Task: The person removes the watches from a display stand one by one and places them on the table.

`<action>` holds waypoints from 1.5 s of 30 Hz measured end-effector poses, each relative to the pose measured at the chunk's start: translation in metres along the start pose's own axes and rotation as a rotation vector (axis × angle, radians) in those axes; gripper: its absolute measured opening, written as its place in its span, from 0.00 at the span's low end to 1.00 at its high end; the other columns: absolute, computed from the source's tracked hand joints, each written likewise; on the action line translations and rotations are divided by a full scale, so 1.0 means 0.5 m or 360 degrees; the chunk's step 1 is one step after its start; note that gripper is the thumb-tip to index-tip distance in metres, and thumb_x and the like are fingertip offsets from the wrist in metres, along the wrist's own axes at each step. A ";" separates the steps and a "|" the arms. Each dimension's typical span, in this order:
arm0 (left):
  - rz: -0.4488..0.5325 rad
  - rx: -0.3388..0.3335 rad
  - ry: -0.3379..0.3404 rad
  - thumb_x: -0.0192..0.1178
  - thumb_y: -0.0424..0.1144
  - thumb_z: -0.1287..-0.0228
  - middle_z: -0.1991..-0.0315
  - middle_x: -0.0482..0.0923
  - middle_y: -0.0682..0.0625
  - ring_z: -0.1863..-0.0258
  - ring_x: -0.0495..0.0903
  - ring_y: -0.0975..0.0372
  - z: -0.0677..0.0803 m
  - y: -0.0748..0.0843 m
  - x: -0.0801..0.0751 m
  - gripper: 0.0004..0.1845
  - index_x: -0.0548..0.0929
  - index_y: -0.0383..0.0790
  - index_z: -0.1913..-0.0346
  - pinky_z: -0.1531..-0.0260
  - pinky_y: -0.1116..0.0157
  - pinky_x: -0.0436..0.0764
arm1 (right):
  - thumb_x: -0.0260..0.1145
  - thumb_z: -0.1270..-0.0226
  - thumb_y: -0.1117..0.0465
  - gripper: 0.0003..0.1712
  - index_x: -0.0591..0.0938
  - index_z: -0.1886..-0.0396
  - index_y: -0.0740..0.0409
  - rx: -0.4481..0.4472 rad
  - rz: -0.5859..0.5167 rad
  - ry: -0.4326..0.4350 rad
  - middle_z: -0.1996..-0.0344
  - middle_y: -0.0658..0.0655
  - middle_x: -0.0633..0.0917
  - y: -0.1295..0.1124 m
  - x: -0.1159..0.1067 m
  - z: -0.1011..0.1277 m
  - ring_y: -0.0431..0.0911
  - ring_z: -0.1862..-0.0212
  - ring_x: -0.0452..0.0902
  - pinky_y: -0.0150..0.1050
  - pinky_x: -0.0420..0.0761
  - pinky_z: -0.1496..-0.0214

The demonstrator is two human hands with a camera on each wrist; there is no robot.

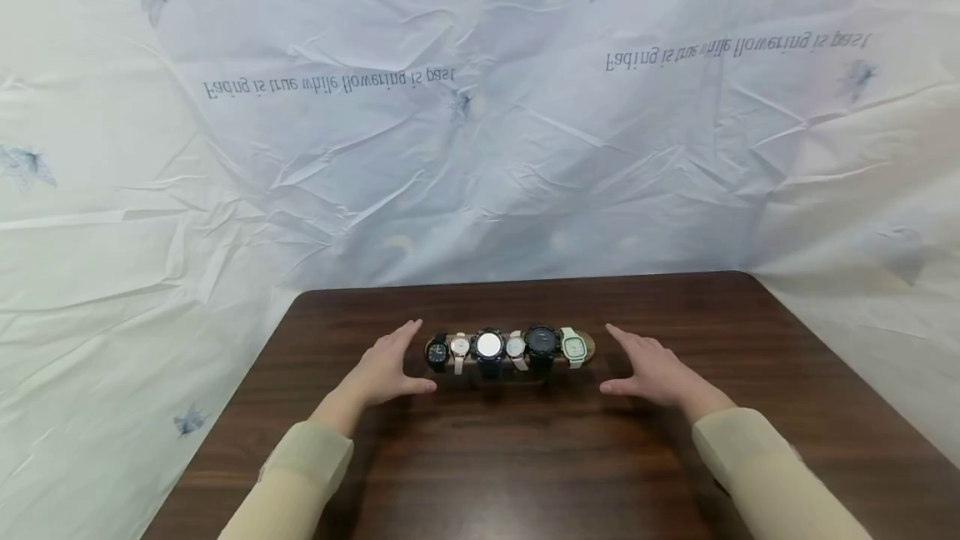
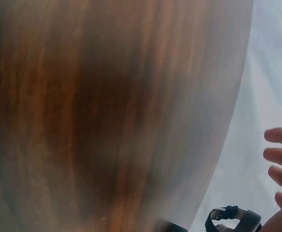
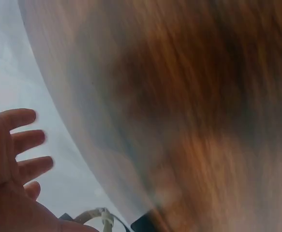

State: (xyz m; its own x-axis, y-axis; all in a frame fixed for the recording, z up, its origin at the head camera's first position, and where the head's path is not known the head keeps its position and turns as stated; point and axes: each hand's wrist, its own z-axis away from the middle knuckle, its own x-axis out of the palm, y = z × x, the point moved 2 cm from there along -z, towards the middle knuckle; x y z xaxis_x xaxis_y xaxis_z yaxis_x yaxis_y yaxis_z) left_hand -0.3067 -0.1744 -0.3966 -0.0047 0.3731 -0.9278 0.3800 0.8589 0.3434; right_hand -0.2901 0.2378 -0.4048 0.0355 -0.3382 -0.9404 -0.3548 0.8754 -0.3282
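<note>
Watch stand (image 1: 587, 346) with six watches mid-table (image 1: 525, 457), left hand (image 1: 386, 369) just beside its left end, right hand (image 1: 654, 373) beside its right, fingers straight, slightly spread, holding nothing

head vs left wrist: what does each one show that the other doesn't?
Only head: the whole row of six watches on a wooden stand, the right hand open beside its far end, both sleeves, the printed backdrop.

Only left wrist: a close, blurred stretch of wood grain, and one black watch strap seen edge-on.

Both: the left hand with fingers straight, not touching the watches, and the dark wooden table.
</note>
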 end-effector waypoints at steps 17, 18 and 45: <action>0.0408 -0.0079 -0.0077 0.66 0.56 0.60 0.40 0.60 0.50 0.45 0.64 0.55 -0.006 0.021 0.016 0.49 0.51 0.57 0.34 0.53 0.51 0.66 | 0.63 0.60 0.33 0.56 0.50 0.33 0.48 0.0050 -0.0439 -0.0102 0.43 0.61 0.66 -0.037 -0.006 -0.011 0.56 0.45 0.64 0.54 0.66 0.53; 0.0422 -0.0090 -0.0083 0.65 0.56 0.59 0.40 0.60 0.50 0.45 0.65 0.55 -0.006 0.022 0.017 0.48 0.50 0.58 0.34 0.53 0.51 0.66 | 0.63 0.60 0.33 0.56 0.50 0.33 0.47 0.0052 -0.0452 -0.0102 0.42 0.61 0.65 -0.040 -0.006 -0.012 0.56 0.45 0.64 0.54 0.66 0.53; 0.0493 -0.0035 -0.0130 0.59 0.60 0.55 0.44 0.63 0.56 0.54 0.68 0.61 -0.022 0.021 0.019 0.37 0.59 0.66 0.39 0.60 0.56 0.69 | 0.65 0.54 0.42 0.43 0.60 0.37 0.44 -0.0072 -0.0532 0.0018 0.57 0.54 0.64 -0.076 -0.008 -0.032 0.45 0.63 0.67 0.39 0.69 0.64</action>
State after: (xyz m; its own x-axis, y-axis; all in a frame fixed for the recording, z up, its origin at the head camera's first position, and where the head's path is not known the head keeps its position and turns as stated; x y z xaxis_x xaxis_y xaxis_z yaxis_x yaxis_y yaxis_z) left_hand -0.3130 -0.1582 -0.4002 0.1824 0.5895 -0.7869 0.3314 0.7167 0.6136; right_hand -0.2918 0.2002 -0.3869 0.1463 -0.6082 -0.7802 -0.3662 0.6993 -0.6139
